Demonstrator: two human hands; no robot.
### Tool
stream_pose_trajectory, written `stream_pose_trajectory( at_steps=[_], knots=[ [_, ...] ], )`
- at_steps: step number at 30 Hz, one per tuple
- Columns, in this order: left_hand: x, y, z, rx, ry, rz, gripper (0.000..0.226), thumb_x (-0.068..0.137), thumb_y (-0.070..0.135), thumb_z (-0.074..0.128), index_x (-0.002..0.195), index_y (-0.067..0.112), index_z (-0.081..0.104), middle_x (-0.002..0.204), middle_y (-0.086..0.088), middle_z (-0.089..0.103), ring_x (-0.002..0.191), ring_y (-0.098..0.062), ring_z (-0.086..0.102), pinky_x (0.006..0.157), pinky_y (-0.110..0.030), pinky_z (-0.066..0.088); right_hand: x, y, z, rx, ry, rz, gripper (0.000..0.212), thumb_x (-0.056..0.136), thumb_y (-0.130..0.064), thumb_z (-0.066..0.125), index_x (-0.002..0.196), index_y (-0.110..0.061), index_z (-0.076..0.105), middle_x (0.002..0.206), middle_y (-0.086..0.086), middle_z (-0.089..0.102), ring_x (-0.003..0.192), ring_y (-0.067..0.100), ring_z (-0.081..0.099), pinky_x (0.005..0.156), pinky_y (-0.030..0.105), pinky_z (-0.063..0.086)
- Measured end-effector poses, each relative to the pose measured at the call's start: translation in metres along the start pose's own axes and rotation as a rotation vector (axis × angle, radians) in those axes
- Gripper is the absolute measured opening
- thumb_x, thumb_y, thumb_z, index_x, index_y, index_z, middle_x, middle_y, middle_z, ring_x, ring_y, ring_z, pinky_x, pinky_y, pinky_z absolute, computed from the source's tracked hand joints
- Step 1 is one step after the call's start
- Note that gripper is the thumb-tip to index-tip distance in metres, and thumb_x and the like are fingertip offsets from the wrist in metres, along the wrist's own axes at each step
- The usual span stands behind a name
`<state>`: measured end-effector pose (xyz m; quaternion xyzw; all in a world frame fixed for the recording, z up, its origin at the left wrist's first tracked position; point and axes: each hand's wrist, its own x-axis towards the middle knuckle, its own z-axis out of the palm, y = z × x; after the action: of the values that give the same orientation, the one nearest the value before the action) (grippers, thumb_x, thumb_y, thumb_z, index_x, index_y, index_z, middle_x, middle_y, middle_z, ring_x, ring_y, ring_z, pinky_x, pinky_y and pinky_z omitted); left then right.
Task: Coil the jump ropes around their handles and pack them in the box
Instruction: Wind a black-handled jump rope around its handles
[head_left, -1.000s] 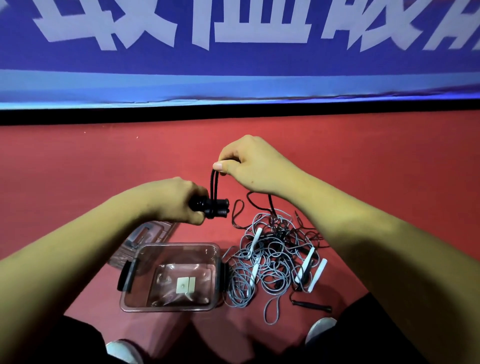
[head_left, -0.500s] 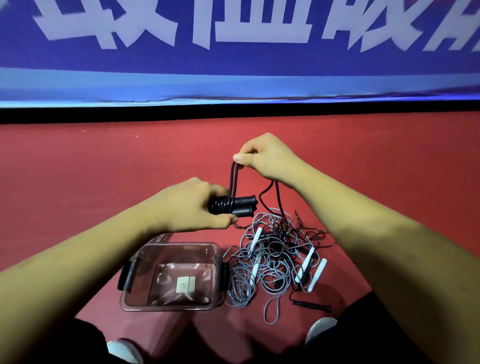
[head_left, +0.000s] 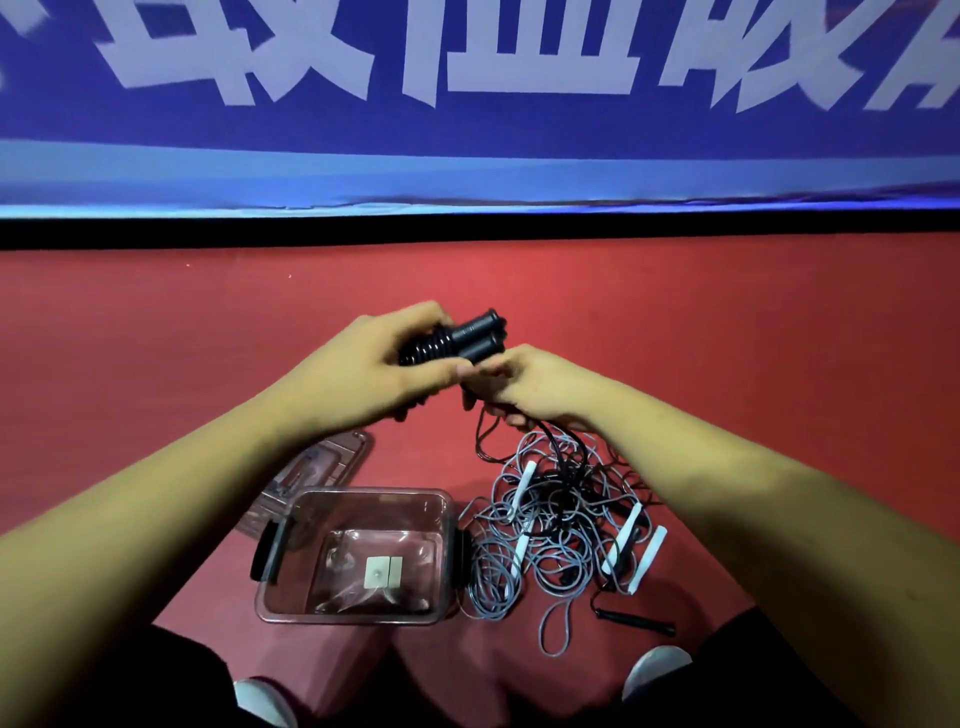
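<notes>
Black jump rope handles (head_left: 470, 340), paired side by side and partly wrapped in black cord, are held above the red floor (head_left: 727, 332) by both hands.

Left hand (head_left: 363, 371) is clenched around the coiled end of the handles; right hand (head_left: 530, 387) is pinched shut on the loose black cord (head_left: 485, 441) just below them, its grip touching the left thumb. Cord is seen trailing down into a tangled pile of grey ropes (head_left: 550, 535) with white handles (head_left: 647, 558), lying on the floor just right of the clear plastic box (head_left: 358, 613). Box is open, no ropes inside. Clear lid (head_left: 322, 470) is lying behind it, partly hidden by the left forearm. One more black handle (head_left: 636, 621) is seen at the pile's near edge.
</notes>
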<state>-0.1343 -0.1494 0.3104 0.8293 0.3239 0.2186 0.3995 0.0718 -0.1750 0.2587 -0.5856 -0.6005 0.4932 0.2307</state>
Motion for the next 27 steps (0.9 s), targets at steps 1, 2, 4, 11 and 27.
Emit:
stream_pose_trajectory(
  at_steps=[1, 2, 4, 11, 27],
  knots=[
    [0.002, -0.002, -0.004, -0.014, 0.049, -0.025, 0.016, 0.089, 0.031, 0.071, 0.099, 0.025, 0.059, 0.076, -0.015, 0.067, 0.061, -0.033, 0.065, 0.053, -0.037, 0.054, 0.0, -0.002, 0.005, 0.028, -0.01, 0.007, 0.029, 0.1, -0.031, 0.052, 0.078, -0.017, 0.065, 0.056, -0.002, 0.045, 0.048, 0.016, 0.037, 0.047, 0.025, 0.031],
    [0.004, -0.005, -0.009, -0.009, 0.095, -0.05, 0.017, 0.089, 0.032, 0.071, 0.099, 0.025, 0.059, 0.076, -0.014, 0.067, 0.059, -0.03, 0.064, 0.052, -0.035, 0.053, 0.0, -0.005, 0.009, 0.043, -0.016, 0.015, 0.032, 0.101, -0.035, 0.049, 0.08, -0.015, 0.064, 0.056, -0.003, 0.043, 0.047, 0.014, 0.036, 0.047, 0.024, 0.03],
    [0.006, -0.014, -0.02, 0.047, 0.168, -0.091, 0.021, 0.088, 0.035, 0.072, 0.103, 0.027, 0.06, 0.076, -0.009, 0.068, 0.06, -0.026, 0.067, 0.055, -0.035, 0.056, -0.004, -0.015, 0.013, 0.014, -0.001, 0.006, 0.037, 0.102, -0.041, 0.044, 0.083, -0.015, 0.062, 0.055, -0.006, 0.043, 0.046, 0.012, 0.036, 0.045, 0.023, 0.033],
    [0.012, -0.038, -0.032, 0.686, 0.264, -0.12, 0.037, 0.086, 0.046, 0.069, 0.116, 0.031, 0.054, 0.103, -0.005, 0.067, 0.095, -0.034, 0.063, 0.075, -0.041, 0.051, -0.013, -0.043, 0.023, -0.458, 0.179, -0.211, 0.029, 0.101, -0.032, 0.047, 0.087, -0.012, 0.063, 0.063, -0.002, 0.049, 0.057, 0.017, 0.043, 0.056, 0.032, 0.034],
    [0.005, -0.01, 0.019, 0.626, -0.159, -0.023, 0.051, 0.076, 0.066, 0.068, 0.12, 0.041, 0.061, 0.054, 0.015, 0.056, 0.054, -0.002, 0.054, 0.051, -0.015, 0.037, -0.031, -0.051, -0.02, -0.72, 0.23, -0.253, 0.023, 0.09, -0.041, 0.062, 0.083, -0.022, 0.072, 0.066, -0.009, 0.061, 0.073, 0.015, 0.059, 0.067, 0.03, 0.046]
  ],
)
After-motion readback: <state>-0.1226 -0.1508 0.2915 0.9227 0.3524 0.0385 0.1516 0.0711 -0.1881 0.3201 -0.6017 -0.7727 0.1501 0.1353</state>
